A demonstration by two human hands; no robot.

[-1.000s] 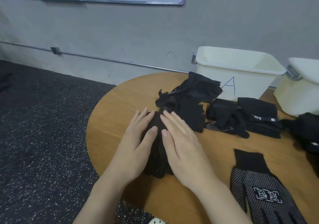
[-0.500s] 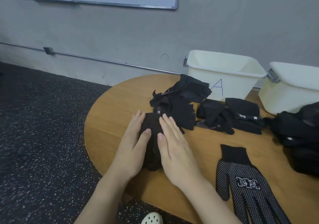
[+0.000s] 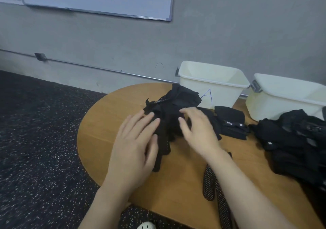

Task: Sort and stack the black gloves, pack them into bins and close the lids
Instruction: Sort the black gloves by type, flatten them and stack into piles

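A round wooden worktop [image 3: 109,123] carries the whole job: loose black gloves in heaps, with two open white bins at its far edge, bin A [image 3: 214,85] and a second bin [image 3: 282,96] to its right, neither with a lid on. The largest heap [image 3: 296,140] lies unsorted at the right; a folded pair with a white label [image 3: 231,121] sits just in front of bin A. At centre, a small glove stack [image 3: 165,123] is being squared. The left hand [image 3: 134,146] lies flat along its near side, fingers straight and pressing, gripping nothing. The right hand [image 3: 197,130] reaches over the top, its fingers [image 3: 181,121] bent onto the cloth; whether they pinch it cannot be told. Cuffs likely need aligning before lifting, or the limp stack may slump. A dotted glove [image 3: 210,184] lies beneath the right forearm.
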